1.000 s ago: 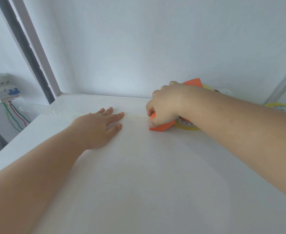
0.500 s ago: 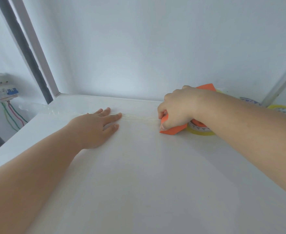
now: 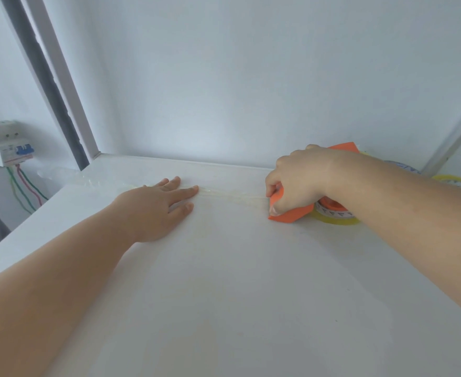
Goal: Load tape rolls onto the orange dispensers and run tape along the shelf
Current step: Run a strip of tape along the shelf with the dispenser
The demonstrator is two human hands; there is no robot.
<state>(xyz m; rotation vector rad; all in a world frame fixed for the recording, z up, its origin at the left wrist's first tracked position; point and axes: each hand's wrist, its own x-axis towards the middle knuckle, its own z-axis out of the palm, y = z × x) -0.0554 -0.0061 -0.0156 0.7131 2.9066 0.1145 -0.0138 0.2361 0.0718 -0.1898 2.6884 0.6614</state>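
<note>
On the white shelf (image 3: 251, 281), a right hand (image 3: 302, 180) grips an orange dispenser (image 3: 292, 213), fingers wrapped round it, while the left hand (image 3: 155, 205) lies flat, fingers spread, pinning the clear tape strip (image 3: 232, 195). Steady downward pressure and a straight pull would likely keep the glossy, faintly yellowish strip unwrinkled.

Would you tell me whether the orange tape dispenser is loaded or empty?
Loaded: a yellowish clear tape roll sits in the orange tape dispenser.
</note>
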